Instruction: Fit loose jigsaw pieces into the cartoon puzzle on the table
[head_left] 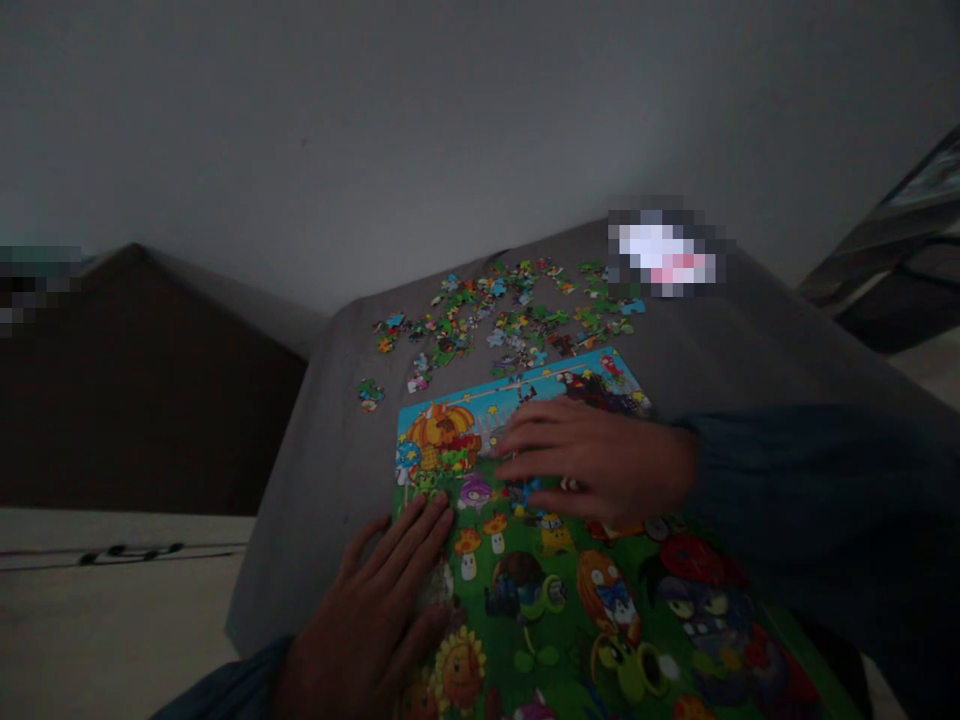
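A partly assembled jigsaw puzzle [540,590] with cartoon plants, mushrooms and a pumpkin lies on a grey cloth-covered surface [315,470]. My left hand [375,610] rests flat on its lower left edge, fingers spread and holding nothing. My right hand [592,458] lies across the upper part of the picture, its fingers extended. Whether a small piece lies under those fingers is hidden. Beyond the puzzle, a scattered spread of loose puzzle pieces [499,320] covers the far part of the surface, and a small cluster of pieces [369,394] sits apart to the left.
A pale wall [337,130] rises behind the grey surface. A pixelated white and pink object [664,250] sits at the far edge. A dark brown shape [135,400] stands to the left, a pale floor [112,620] lies below it, and a dark framed object [885,260] stands at the right.
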